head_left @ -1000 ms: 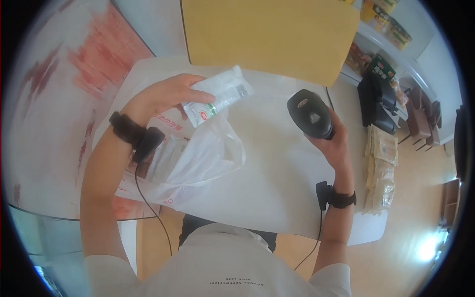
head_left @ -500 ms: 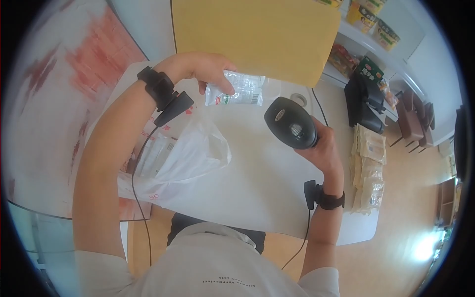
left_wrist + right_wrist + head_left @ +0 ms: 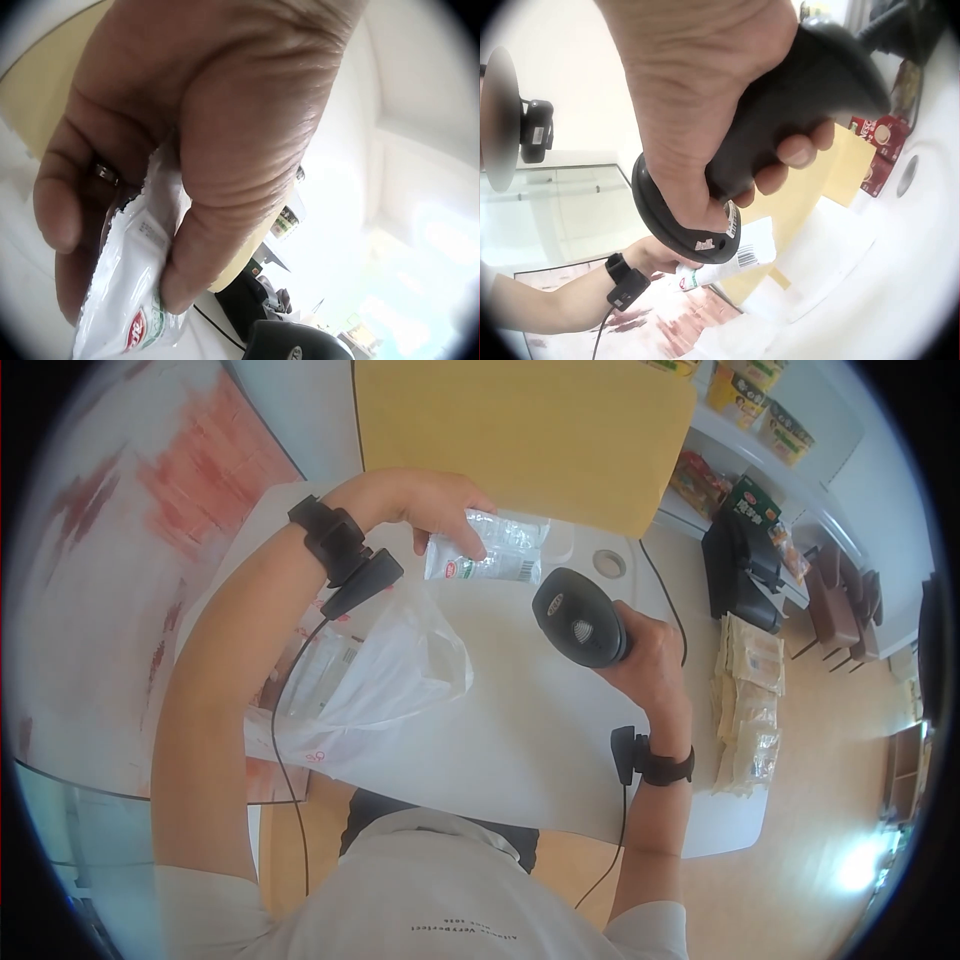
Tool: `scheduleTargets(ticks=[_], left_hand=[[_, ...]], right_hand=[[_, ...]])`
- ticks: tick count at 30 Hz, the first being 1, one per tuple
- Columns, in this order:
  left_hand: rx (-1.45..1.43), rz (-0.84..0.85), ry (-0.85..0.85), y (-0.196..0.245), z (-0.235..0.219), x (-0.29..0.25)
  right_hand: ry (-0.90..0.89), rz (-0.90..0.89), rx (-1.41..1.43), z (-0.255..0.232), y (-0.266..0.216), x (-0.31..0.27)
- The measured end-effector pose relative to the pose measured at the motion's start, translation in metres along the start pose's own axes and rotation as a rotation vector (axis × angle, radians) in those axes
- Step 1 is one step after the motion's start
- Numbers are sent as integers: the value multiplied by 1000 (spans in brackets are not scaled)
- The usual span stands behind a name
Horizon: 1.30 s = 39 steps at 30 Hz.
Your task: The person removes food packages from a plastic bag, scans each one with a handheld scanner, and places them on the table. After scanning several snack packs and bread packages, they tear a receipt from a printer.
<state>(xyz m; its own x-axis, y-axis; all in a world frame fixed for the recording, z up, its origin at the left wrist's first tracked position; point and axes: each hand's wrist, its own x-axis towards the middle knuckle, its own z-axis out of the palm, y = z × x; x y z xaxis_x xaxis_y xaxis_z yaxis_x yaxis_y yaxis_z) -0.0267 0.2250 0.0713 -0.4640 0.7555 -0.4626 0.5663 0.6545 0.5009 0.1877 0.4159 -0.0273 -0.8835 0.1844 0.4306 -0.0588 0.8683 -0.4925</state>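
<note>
My left hand [image 3: 440, 502] pinches a small white and silver packet [image 3: 510, 545] between thumb and fingers, above the far part of the table. Red and green print marks the packet's near side, and a barcode shows at its right end. In my right hand [image 3: 652, 665] I grip a black handheld barcode scanner [image 3: 578, 622], its rounded head pointing left and away toward the packet. The thumb lies along the scanner [image 3: 772, 127] in the right wrist view. Left of centre, a white plastic bag [image 3: 405, 670] with red print holds more packets [image 3: 322, 675].
An upright yellow board [image 3: 530, 435] borders the table's far side. A round grommet [image 3: 608, 564] and a black cable [image 3: 672, 600] lie to its right. Stacked beige packs [image 3: 750, 705] sit along the right edge, behind them a black device [image 3: 738, 570] and shelves with boxed goods [image 3: 738, 398].
The left hand has carried the packet right, away from the bag, and levelled it with the barcode end toward the scanner. The scanner has shifted left, nearer the packet.
</note>
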Motion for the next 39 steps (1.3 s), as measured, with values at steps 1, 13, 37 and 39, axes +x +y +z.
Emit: scheduleTargets(ticks=[1,13,37,39], left_hand=[[-4,-5,3,-1,-1,-2],[-338,-126,254,-97,31,-107],[181,-297,403,-119,156,-184],[26,-375,386,-98,140,-189]], right_hand=[[0,-3,1,0,-1,0],[25,246,318,24,24,6],[-94,329,202,28,15,6],[-88,352,165,29,21,3]])
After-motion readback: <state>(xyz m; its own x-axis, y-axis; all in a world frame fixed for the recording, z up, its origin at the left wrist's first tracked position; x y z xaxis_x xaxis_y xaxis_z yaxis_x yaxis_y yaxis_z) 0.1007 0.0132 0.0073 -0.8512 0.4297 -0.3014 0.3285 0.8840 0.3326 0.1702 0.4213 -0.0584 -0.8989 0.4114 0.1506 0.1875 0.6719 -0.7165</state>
